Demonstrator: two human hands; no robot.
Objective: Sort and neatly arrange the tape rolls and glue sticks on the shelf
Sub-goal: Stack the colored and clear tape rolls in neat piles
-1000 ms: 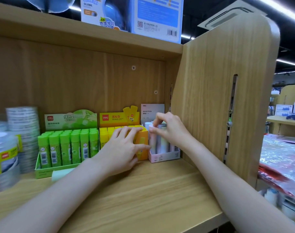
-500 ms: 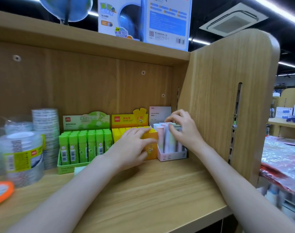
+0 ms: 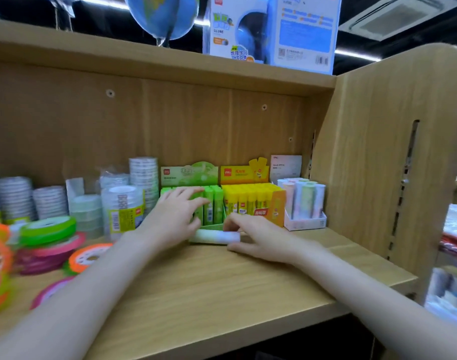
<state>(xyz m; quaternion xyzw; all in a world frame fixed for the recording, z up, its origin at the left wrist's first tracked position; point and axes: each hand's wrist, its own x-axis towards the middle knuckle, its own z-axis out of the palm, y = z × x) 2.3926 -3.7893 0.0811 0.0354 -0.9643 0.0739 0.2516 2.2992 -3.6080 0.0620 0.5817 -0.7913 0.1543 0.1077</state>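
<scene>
Pinching a loose pale pastel glue stick [image 3: 214,236] lying just before the green cardboard display tray [image 3: 212,226], the right hand [image 3: 258,239] probably means to rehouse it while the left hand [image 3: 174,216] rests loosely spread, steadying that tray

On shelf [image 3: 222,289]: tape rolls [image 3: 50,229] at left, three glue-stick boxes [image 3: 250,201] side by side at right, against back panel. One loose glue stick [image 3: 214,237] lying before boxes, between left hand [image 3: 174,219] and right hand [image 3: 258,237].
</scene>
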